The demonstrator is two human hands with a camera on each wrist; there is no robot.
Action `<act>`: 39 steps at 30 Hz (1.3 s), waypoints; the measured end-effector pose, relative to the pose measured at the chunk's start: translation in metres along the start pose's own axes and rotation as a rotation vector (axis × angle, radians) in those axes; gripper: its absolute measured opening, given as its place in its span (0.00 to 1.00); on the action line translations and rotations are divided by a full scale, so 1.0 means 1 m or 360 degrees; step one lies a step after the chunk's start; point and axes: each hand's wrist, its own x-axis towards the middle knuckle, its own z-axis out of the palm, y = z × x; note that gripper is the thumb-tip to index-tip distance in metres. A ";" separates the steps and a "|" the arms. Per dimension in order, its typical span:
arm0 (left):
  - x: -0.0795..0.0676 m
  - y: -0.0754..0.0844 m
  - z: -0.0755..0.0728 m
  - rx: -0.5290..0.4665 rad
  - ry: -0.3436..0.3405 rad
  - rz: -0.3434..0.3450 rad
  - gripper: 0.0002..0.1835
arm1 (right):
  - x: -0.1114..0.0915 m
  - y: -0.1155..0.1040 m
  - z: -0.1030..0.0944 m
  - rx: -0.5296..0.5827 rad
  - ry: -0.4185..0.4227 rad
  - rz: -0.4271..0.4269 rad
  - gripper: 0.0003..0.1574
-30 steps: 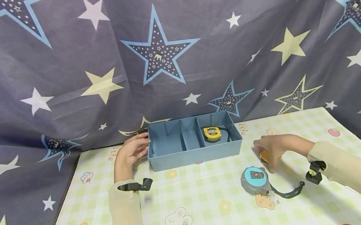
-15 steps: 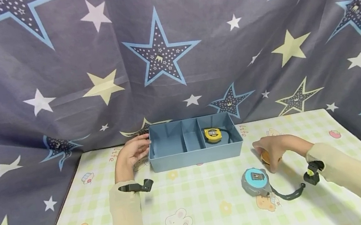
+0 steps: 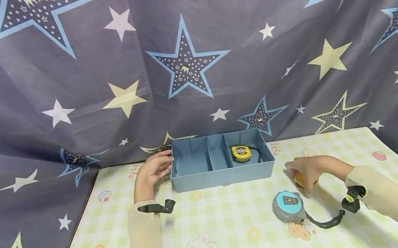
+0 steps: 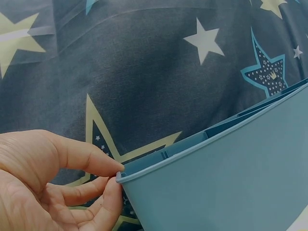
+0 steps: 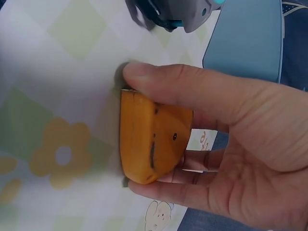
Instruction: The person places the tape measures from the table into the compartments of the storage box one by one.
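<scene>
My left hand (image 3: pixel 154 169) is at the left end of a blue divided storage box (image 3: pixel 223 177). In the left wrist view, the thumb and fingertips meet at the corner of its rim. To the right of the box, my right hand (image 3: pixel 307 169) grips a scuffed orange tape measure (image 5: pixel 149 137), thumb on one side and fingers on the other, close over the tablecloth. A yellow tape measure (image 3: pixel 241 153) with a black strap lies in the box's right compartment. Just in front of my right hand sits a larger grey and turquoise tape measure (image 3: pixel 288 205).
A black wrist strap (image 3: pixel 328 222) trails rightward from the turquoise tape measure. The box stands near the back edge of the table, whose checked cloth (image 3: pixel 237 209) carries cartoon prints. Right behind it hangs a dark star-patterned curtain (image 3: pixel 166 116).
The head view has shifted slightly, so everything appears lower and a little to the right. Both hands and the tape measures keep their places on the table.
</scene>
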 end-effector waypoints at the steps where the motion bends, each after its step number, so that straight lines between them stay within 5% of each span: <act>1: 0.000 -0.001 0.001 0.0000 0.0001 0.0001 0.32 | -0.001 0.000 0.000 -0.0010 -0.0002 0.0002 0.34; 10: -0.001 -0.005 0.001 0.0041 0.0022 0.0028 0.32 | -0.007 -0.004 0.003 -0.0130 -0.0031 0.0120 0.41; 15: 0.001 -0.006 0.000 0.0033 0.0018 0.0037 0.31 | -0.010 -0.002 0.005 -0.0222 -0.0022 0.0057 0.45; 29: -0.001 -0.006 0.000 0.0031 0.0047 0.0050 0.31 | -0.010 0.008 0.015 -0.0134 0.0261 -0.0243 0.39; 39: -0.002 -0.004 0.003 -0.0002 0.0078 0.0067 0.30 | -0.011 0.005 0.010 -0.0036 0.0240 -0.0224 0.36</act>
